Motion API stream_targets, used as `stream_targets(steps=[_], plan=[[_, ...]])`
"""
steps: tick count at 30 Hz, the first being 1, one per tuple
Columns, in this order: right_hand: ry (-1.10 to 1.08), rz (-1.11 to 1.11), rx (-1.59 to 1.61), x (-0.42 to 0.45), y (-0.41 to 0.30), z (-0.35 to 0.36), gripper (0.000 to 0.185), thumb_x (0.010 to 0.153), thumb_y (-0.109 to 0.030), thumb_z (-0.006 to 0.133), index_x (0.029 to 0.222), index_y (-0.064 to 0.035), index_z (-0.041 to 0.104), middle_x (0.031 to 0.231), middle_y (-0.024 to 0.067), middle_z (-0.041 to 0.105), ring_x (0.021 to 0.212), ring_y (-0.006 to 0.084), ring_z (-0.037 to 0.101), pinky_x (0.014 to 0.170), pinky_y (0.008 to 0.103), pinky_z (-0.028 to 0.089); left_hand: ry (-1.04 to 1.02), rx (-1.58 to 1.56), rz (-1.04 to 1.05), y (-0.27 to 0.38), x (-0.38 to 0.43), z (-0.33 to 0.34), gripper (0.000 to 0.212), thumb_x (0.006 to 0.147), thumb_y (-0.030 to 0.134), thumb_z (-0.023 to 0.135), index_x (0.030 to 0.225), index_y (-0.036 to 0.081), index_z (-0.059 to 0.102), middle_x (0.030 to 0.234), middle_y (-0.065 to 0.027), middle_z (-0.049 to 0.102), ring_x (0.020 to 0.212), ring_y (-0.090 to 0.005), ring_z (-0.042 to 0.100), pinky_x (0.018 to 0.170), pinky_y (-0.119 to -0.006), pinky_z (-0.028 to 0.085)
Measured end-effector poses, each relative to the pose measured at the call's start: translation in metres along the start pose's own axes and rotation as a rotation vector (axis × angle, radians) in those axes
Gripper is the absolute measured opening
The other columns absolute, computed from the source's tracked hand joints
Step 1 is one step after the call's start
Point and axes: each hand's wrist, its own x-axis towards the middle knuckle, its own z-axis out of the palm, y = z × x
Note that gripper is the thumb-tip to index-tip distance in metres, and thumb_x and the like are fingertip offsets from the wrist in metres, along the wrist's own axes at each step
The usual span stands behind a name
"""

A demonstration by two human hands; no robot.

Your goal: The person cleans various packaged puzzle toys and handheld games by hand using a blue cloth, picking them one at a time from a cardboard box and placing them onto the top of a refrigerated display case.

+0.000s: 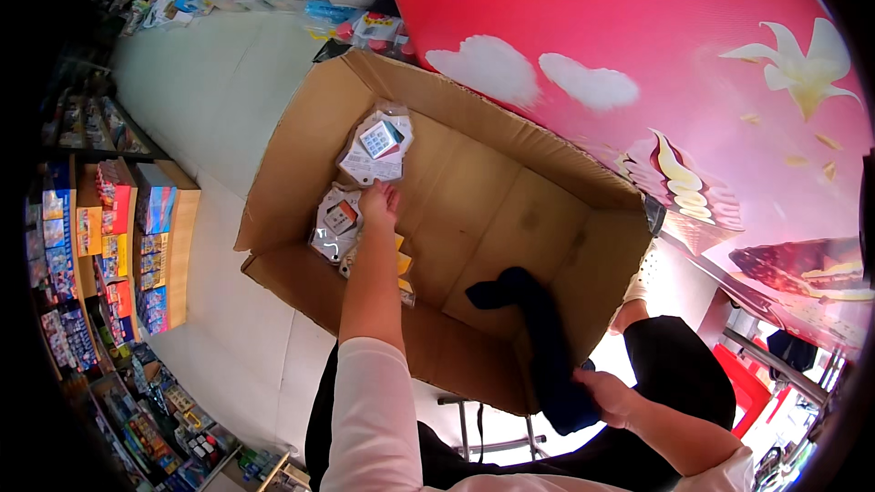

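Observation:
A large cardboard box [499, 184], open at the top, lies before me. My left hand [379, 202] reaches inside, its fingers at the lower edge of a white blister pack [383, 167] with a small grid-faced cube. Whether the fingers pinch that pack, I cannot tell. Just left of the hand is a second blister pack [331, 227], with an orange and grey cube. Yellow-and-white packaging [405, 265] shows partly behind my forearm. At the near right corner, my right hand [608, 395] grips a dark blue cloth [547, 328], which drapes over the rim into the box.
A pink printed panel [588, 27] borders the box's far right side. Store shelves with packaged goods [154, 253] line the left across the pale floor [232, 150]. Metal stool legs [465, 427] stand below the box. Another limb [630, 314] shows at the right, partly hidden.

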Motion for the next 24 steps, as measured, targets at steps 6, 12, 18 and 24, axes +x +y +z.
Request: stream_targets(steps=[6, 12, 18, 24], plan=[[-0.2, 0.097, -0.184, 0.004, 0.031, -0.007, 0.027, 0.079, -0.005, 0.052, 0.104, 0.0013, 0.045, 0.092, 0.0094, 0.055, 0.077, 0.0148, 0.057, 0.071, 0.025, 0.047, 0.087, 0.068, 0.169, 0.015, -0.017, 0.007, 0.018, 0.082, 0.011, 0.048, 0.097, 0.005, 0.043, 0.094, -0.0063, 0.052, 0.082, -0.0172, 0.051, 0.068, -0.03, 0.045], [-0.674, -0.35, -0.662, -0.026, 0.015, -0.007, 0.045, 0.074, -0.017, 0.065, 0.111, 0.0005, 0.046, 0.097, 0.0054, 0.053, 0.091, 0.0136, 0.045, 0.082, 0.0263, 0.036, -0.139, 0.126, 0.392, 0.049, -0.093, 0.008, 0.012, 0.081, 0.004, 0.043, 0.093, 0.001, 0.046, 0.088, -0.0081, 0.052, 0.075, -0.0167, 0.054, 0.059, -0.029, 0.049], [-0.838, -0.739, -0.622, -0.044, -0.008, -0.003, 0.044, 0.08, -0.026, 0.058, 0.114, -0.0018, 0.046, 0.109, 0.0061, 0.05, 0.097, 0.0144, 0.046, 0.085, 0.0274, 0.037, -0.337, 0.563, 0.464, 0.089, -0.206, -0.01, 0.01, 0.082, 0.005, 0.043, 0.088, -0.002, 0.048, 0.082, -0.0077, 0.052, 0.073, -0.0152, 0.055, 0.062, -0.028, 0.05], [-0.607, -0.857, -0.226, -0.058, -0.004, 0.034, 0.022, 0.081, -0.015, 0.055, 0.098, -0.0023, 0.052, 0.091, 0.0068, 0.056, 0.083, 0.0179, 0.054, 0.069, 0.0318, 0.045, -0.562, 0.702, 0.639, 0.106, -0.319, -0.021, 0.014, 0.081, 0.005, 0.043, 0.093, 0.0, 0.049, 0.089, -0.0071, 0.054, 0.081, -0.0146, 0.056, 0.07, -0.03, 0.049]])
